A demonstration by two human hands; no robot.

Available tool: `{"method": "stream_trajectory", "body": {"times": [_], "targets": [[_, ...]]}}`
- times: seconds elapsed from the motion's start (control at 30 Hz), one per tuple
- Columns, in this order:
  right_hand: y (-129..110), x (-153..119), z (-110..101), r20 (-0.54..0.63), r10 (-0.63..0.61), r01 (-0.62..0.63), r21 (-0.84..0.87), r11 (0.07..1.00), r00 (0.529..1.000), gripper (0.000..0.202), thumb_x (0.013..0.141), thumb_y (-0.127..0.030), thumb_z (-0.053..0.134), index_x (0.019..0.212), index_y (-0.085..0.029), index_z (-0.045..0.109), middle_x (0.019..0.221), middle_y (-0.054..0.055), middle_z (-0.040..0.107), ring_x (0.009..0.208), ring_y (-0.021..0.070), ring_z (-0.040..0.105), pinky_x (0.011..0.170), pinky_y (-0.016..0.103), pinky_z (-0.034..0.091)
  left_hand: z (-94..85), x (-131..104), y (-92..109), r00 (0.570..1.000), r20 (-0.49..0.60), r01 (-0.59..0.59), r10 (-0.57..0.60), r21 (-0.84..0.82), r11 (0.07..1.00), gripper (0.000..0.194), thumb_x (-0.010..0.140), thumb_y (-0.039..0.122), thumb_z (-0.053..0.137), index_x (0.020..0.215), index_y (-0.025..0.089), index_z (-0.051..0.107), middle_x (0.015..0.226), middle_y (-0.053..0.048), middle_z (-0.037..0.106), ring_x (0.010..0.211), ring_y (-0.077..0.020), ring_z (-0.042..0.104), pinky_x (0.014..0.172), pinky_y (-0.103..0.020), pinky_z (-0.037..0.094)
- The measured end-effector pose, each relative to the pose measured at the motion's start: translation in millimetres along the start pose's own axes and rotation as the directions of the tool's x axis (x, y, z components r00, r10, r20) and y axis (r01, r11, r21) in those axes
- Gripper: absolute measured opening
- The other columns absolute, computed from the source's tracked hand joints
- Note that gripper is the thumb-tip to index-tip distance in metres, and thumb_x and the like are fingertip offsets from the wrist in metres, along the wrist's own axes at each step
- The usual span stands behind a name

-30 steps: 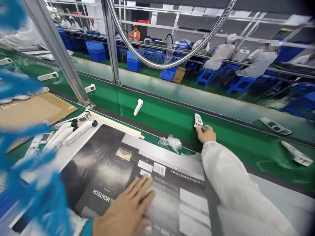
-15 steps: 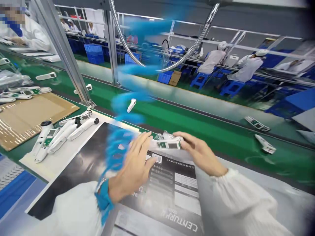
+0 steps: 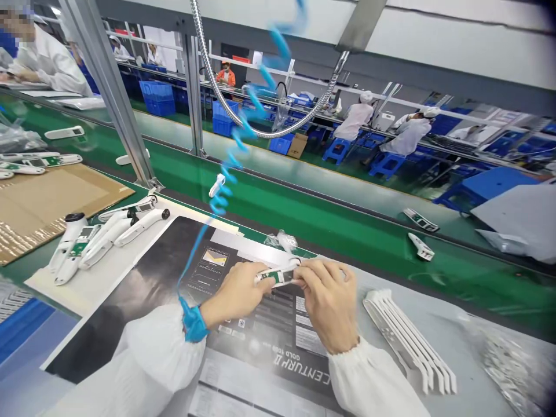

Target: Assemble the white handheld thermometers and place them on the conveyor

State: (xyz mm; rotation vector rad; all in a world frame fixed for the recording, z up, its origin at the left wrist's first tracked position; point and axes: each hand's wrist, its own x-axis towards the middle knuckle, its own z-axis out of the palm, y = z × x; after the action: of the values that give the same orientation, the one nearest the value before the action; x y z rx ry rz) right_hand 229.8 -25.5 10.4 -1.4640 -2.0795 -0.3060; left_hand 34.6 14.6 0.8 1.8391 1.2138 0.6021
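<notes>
In the head view, the left hand (image 3: 238, 292) pinches one end of a white device (image 3: 281, 278), its thumb at the green circuit board (image 3: 274, 274), while the right hand (image 3: 328, 298) grips the other end with bunched fingertips. The device is held over a black printed sheet (image 3: 130, 301) on the surface (image 3: 438, 321); whether they touch cannot be told. A coiled blue cord (image 3: 232, 159) runs up from the blue wrist band (image 3: 194, 324) behind the left hand. More white handsets (image 3: 141, 227) lie clustered to the left, and nested white shells (image 3: 412, 341) lie right of the right hand
</notes>
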Motion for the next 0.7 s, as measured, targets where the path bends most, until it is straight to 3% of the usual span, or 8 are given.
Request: {"method": "stream_trajectory", "body": {"times": [0.07,0.17,0.23,0.3,0.4,0.47,0.57,0.7], "targets": [[4,8,7,0.071,0.037,-0.046,0.138,0.989,0.997,0.019,0.096,-0.025,0.046,0.081,-0.025,0.057,0.089,0.002,0.069,0.085,0.0201,0.058,0.085,0.038,0.034,0.5,5,-11,0.992,-0.050,0.113,-0.118,-0.097,0.989,0.029,0.090,0.036,0.049,0.073,0.017,0.063,0.056,0.000,0.058,0.055,-0.0162,0.056,0.054,-0.024,0.037],[27,34,32,0.175,0.264,-0.300,0.231,0.925,0.949,0.019,0.096,-0.033,0.043,0.082,-0.023,0.052,0.084,0.003,0.065,0.080,0.0196,0.057,0.076,0.032,0.038,-1.7,8,-28,0.971,-0.113,0.193,-0.209,-0.132,0.972,0.031,0.092,0.038,0.043,0.076,0.017,0.059,0.051,0.002,0.052,0.047,-0.0149,0.052,0.050,-0.023,0.037],[47,54,58,0.207,0.416,-0.447,0.140,0.883,0.886,0.018,0.094,-0.031,0.044,0.081,-0.022,0.052,0.083,0.004,0.064,0.082,0.0210,0.057,0.076,0.032,0.039,-4.7,4,-35,0.968,-0.131,0.198,-0.214,-0.125,0.972,0.029,0.091,0.038,0.044,0.078,0.017,0.059,0.057,0.001,0.057,0.050,-0.0152,0.054,0.052,-0.024,0.038],[63,68,81,0.213,0.484,-0.502,0.036,0.864,0.849,0.014,0.090,-0.027,0.051,0.078,-0.021,0.054,0.082,0.006,0.063,0.087,0.0235,0.056,0.079,0.035,0.037,-8.5,-5,-41,0.972,-0.150,0.171,-0.182,-0.086,0.982,0.028,0.090,0.039,0.047,0.080,0.017,0.060,0.067,-0.002,0.063,0.058,-0.0166,0.058,0.058,-0.025,0.041],[77,65,90,0.183,0.531,-0.525,-0.086,0.847,0.827,0.009,0.085,-0.026,0.061,0.091,-0.020,0.060,0.098,0.010,0.063,0.098,0.0273,0.055,0.081,0.039,0.036,-15.8,-21,-50,0.974,-0.156,0.148,-0.163,-0.104,0.984,0.033,0.090,0.047,0.048,0.091,0.017,0.064,0.078,-0.004,0.067,0.068,-0.0192,0.060,0.065,-0.028,0.045],[80,46,74,0.157,0.525,-0.507,-0.142,0.850,0.836,0.020,0.087,-0.030,0.061,0.104,-0.022,0.059,0.107,0.009,0.062,0.101,0.0256,0.055,0.083,0.038,0.036,-21.6,-30,-58,0.969,-0.135,0.179,-0.205,-0.185,0.966,0.040,0.087,0.054,0.052,0.100,0.018,0.064,0.080,-0.004,0.068,0.069,-0.0197,0.060,0.066,-0.028,0.047],[84,-7,28,0.120,0.515,-0.484,-0.217,0.848,0.849,0.015,0.093,-0.034,0.052,0.099,-0.024,0.061,0.103,0.006,0.063,0.101,0.0237,0.056,0.087,0.039,0.035,-29.5,-40,-65,0.956,-0.085,0.254,-0.280,-0.237,0.938,0.045,0.082,0.063,0.055,0.091,0.020,0.065,0.068,-0.001,0.061,0.061,-0.0178,0.054,0.056,-0.025,0.042],[102,-102,-32,-0.017,0.598,-0.522,-0.509,0.685,0.801,0.024,0.094,-0.040,0.043,0.086,-0.025,0.061,0.090,0.010,0.063,0.091,0.0320,0.058,0.078,0.048,0.038,-30.8,-43,-55,0.941,-0.041,0.318,-0.337,-0.243,0.917,0.052,0.077,0.072,0.053,0.078,0.022,0.064,0.060,-0.001,0.054,0.058,-0.0172,0.049,0.049,-0.024,0.036]]}}
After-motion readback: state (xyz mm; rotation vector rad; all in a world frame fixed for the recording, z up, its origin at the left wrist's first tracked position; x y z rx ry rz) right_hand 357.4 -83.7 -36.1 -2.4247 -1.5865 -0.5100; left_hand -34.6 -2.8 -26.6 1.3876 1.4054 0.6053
